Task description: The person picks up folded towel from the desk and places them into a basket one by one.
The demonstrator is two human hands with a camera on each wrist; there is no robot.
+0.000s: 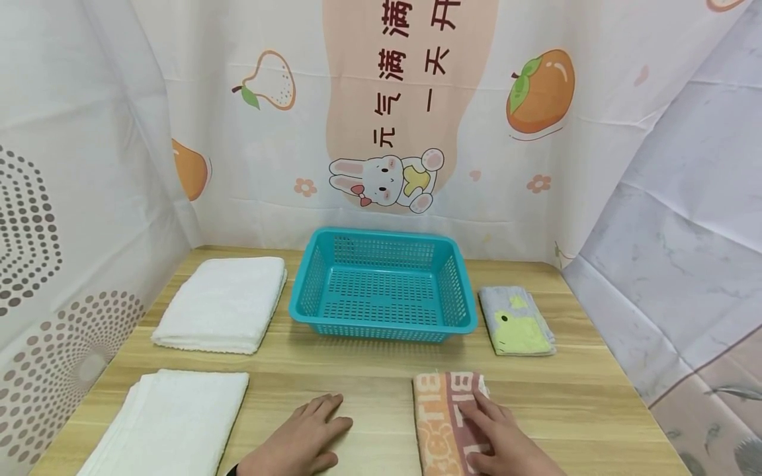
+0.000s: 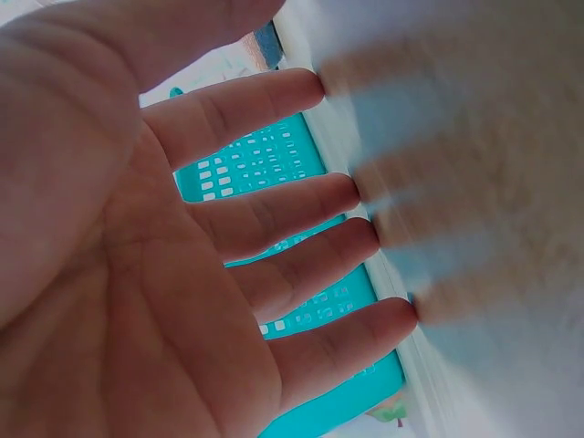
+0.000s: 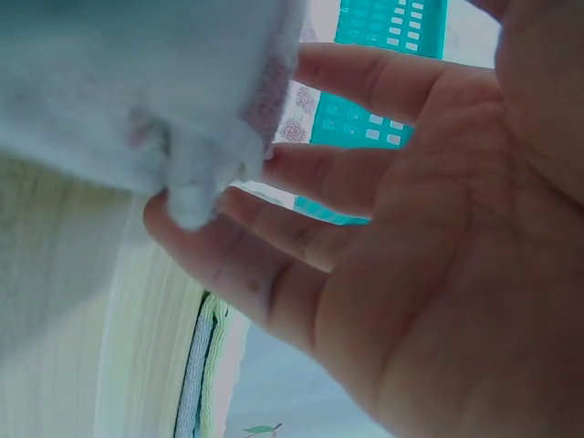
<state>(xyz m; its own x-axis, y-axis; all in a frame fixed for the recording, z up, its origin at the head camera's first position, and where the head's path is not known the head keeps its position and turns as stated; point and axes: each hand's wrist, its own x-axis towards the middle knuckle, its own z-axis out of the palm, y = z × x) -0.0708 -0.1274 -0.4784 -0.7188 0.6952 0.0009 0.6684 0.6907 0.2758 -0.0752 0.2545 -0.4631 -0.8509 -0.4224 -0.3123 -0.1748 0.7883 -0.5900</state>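
Observation:
A folded orange and mauve towel with pale letters [image 1: 437, 423] lies near the table's front edge. On its right side rests my right hand [image 1: 503, 436], fingers nearly straight; in the right wrist view the fingertips [image 3: 274, 164] meet the towel's edge, and nothing shows gripped in the palm. To the left of this towel my left hand [image 1: 303, 436] touches the wooden table [image 1: 369, 383] with spread fingers. The left wrist view shows its bare palm [image 2: 137, 274] with nothing held.
Behind the hands stands a turquoise basket [image 1: 381, 330] with nothing in it. Two folded white towels [image 1: 223, 301] lie on the left, one behind the other. A small grey towel with a green frog [image 1: 516, 322] is right of the basket. Printed curtains [image 1: 250, 165] hang around the table.

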